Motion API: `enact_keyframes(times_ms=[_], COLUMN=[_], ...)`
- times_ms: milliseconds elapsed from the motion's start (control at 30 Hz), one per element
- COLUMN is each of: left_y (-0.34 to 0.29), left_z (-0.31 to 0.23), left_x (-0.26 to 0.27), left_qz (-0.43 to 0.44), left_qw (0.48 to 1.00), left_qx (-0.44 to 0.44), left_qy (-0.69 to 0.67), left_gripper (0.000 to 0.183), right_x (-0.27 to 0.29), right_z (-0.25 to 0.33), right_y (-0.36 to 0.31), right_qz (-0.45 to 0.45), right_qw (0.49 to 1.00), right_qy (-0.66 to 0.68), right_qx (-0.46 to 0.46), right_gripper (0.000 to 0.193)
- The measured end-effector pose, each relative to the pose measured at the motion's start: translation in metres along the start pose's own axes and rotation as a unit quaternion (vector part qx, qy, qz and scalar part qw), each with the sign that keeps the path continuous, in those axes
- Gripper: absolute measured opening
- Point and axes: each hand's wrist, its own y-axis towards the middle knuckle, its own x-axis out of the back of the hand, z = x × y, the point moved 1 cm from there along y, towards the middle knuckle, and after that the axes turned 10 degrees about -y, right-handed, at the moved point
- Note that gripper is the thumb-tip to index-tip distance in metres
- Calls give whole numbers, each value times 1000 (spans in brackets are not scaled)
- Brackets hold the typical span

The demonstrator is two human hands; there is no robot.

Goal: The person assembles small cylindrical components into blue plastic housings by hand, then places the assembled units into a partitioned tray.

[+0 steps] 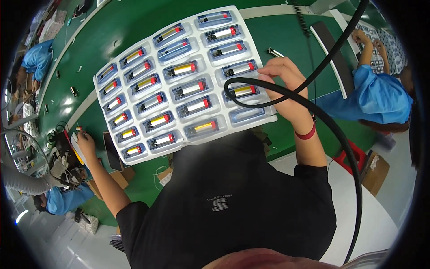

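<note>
A white tray (270, 119) spreads out in front of the person's black shirt (268, 215), above the green desk (264, 33). Its blue-lined compartments hold small batteries (181, 69), some wrapped in yellow and others in silver, most with a red end and a dark part at the other.

The right hand (286, 85), with a red band (306, 133) at its wrist, is at the tray's right edge; its fingers are bent, with the tips close together at the rim. The left hand (86, 142) reaches out well to the left of the tray, its fingers curled near a small red-topped piece (79, 128). At this angle I cannot tell how far open either hand's fingers are, or whether they have hold of anything.

A thick black cable (359, 193) loops across the view in front of the tray's right side and the right hand. A small metallic part (275, 53) lies on the desk just beyond that hand. Between the left hand and the tray is a dark flat panel (113, 151). Off to the right, a co-worker's blue sleeve (376, 96) shows near a red stool (354, 159).
</note>
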Motion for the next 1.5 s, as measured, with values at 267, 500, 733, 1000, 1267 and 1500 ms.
enact_keyframes(times_ms=[267, 500, 733, 1000, 1267, 1500], left_y=[9, -39, -62, -102, -115, -110], left_z=[-318, -520, -544, -541, -550, -540], left_x=[124, 107, 97, 87, 78, 81], left_qz=[79, 480, 529, 261, 223, 275], left_qw=[881, 542, 476, 781, 772, 685], left_qx=[-72, -89, -25, -326, -518, -444], left_qy=[-460, -685, -702, -464, -292, -507], left_gripper=[41, 52, 52, 25, 16, 12], right_x=[-10, -23, -10, 0, -9, -15], right_z=[27, 59, 18, -6, -1, 8], right_y=[28, 25, 6, 13, 19, 25], right_qz=[41, 132, 158, 67, 48, 41], right_qw=[995, 978, 965, 915, 880, 881], right_qy=[44, 72, 210, 360, 428, 397], right_qx=[77, 145, 18, -170, -199, -253], right_gripper=[27, 31, 27, 9, 8, 13])
